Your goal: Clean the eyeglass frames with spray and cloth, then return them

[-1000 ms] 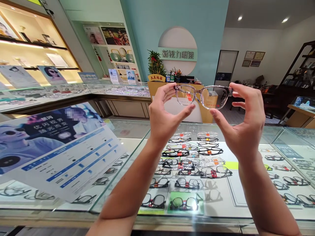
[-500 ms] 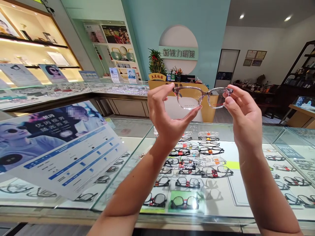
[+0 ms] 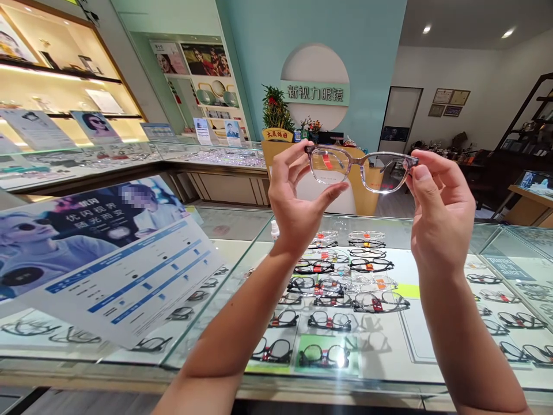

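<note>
"Head view, optical shop: both forearms reach forward and up over a glass display case (image 3: pixel 382 369), lifting a pair of eyeglasses (image 3: pixel 356 162) above the case's far edge."

"How do the hands hold it?"

"The right hand (image 3: pixel 444 207) pinches one end of the frame at the hinge, between thumb and index finger, other fingers curled behind. The left hand (image 3: pixel 296 199) holds the opposite end at its fingertips, its thumb stretched toward the lower rim; whether the thumb touches, one cannot tell. So each grip is on the eyeglasses, which hang level, lenses upright."

"And the case below?"

"Rows of display frames (image 3: pixel 330 320) lie inside, many with red or orange tags at the bridge. Nearest the front, one pair sits on a green card (image 3: pixel 352 364). A right-hand section (image 3: pixel 504 276) carries more frames; a white bottle (image 3: pixel 275 230) shows just beside the left forearm."

"What fills the left?"

"A large printed sheet (image 3: pixel 142 276) slants above another section of the case (image 3: pixel 93 358), with frames visible below it. Farther back, a long display cabinet (image 3: pixel 227 187) bears rows of small items under glass, too small to make out."
</note>
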Demonstrator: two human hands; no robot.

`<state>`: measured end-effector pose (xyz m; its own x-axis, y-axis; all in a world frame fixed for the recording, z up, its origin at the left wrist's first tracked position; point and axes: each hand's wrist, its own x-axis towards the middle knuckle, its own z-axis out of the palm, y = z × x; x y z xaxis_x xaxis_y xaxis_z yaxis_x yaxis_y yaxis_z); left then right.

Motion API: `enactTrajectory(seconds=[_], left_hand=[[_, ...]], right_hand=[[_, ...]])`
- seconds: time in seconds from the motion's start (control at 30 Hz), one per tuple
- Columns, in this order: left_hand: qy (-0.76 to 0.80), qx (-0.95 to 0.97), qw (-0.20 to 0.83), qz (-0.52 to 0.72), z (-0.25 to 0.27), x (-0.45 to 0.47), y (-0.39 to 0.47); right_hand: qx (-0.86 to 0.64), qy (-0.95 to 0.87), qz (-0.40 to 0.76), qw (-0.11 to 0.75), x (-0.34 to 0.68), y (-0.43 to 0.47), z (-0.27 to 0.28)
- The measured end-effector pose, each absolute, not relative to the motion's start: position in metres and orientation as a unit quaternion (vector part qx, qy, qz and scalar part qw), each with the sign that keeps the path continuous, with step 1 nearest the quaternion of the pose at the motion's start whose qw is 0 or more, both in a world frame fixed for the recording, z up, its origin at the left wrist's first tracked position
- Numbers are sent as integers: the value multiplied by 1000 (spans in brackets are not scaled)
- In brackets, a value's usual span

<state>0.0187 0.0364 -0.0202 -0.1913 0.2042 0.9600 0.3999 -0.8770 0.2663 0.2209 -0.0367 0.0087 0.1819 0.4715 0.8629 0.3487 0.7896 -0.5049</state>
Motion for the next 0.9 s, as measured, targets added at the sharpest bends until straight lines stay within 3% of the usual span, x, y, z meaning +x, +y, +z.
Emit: enactTrajectory(seconds=[0.43, 0.6, 0.9], left_hand=[[-214, -651, 49, -726, -24, 20, 43], [-207, -628, 98, -744, -24, 24, 38], [-276, -594, 147, -741, -30, 27, 19]], right_hand=[[-328, -621, 44, 710, 220, -36, 9], [-315, -621, 58, 716, 221, -35, 9], [-301, -605, 217, 705, 234, -9, 3]])
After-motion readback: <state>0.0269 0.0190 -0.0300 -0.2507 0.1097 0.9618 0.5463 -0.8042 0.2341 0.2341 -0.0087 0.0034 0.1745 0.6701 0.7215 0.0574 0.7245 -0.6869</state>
